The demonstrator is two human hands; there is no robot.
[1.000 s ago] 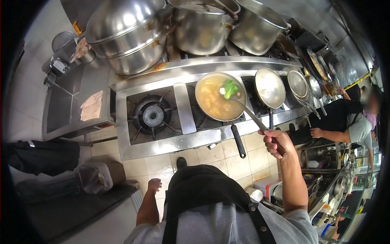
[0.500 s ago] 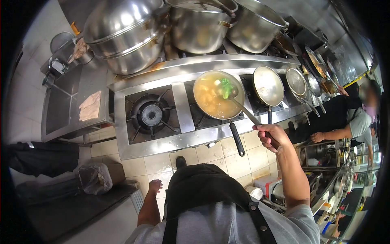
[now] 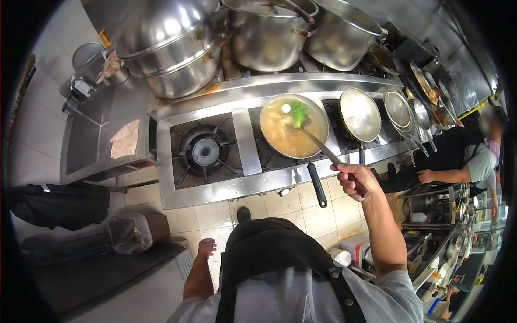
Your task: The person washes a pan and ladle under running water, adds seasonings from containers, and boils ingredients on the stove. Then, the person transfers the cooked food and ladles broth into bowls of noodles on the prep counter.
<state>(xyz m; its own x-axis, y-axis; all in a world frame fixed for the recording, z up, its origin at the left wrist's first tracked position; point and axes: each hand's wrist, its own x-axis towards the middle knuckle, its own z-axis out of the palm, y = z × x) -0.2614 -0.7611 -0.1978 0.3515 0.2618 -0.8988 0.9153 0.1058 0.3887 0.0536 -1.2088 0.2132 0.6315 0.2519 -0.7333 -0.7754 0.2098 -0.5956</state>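
Observation:
My right hand (image 3: 353, 180) is closed round the long metal handle of a ladle (image 3: 322, 147), whose bowl end dips into the soup. The soup pan (image 3: 277, 141) sits on the middle burner with cloudy yellowish broth, pale chunks and a green leafy vegetable (image 3: 297, 114) near its far side. Its black handle (image 3: 318, 185) points toward me, untouched. My left hand (image 3: 207, 247) hangs low beside the black apron, fingers loosely curled and apart, holding nothing.
A second pan (image 3: 360, 114) is right of the soup pan, beside strainers (image 3: 397, 109). Large steel pots (image 3: 269, 40) line the back. At left are a burner (image 3: 205, 152) and a folded cloth (image 3: 125, 139). A co-worker (image 3: 455, 156) stands at right.
The ladle's end and the greens have shifted within the soup. My right hand has moved slightly left and up, still holding the handle. My left hand stays low.

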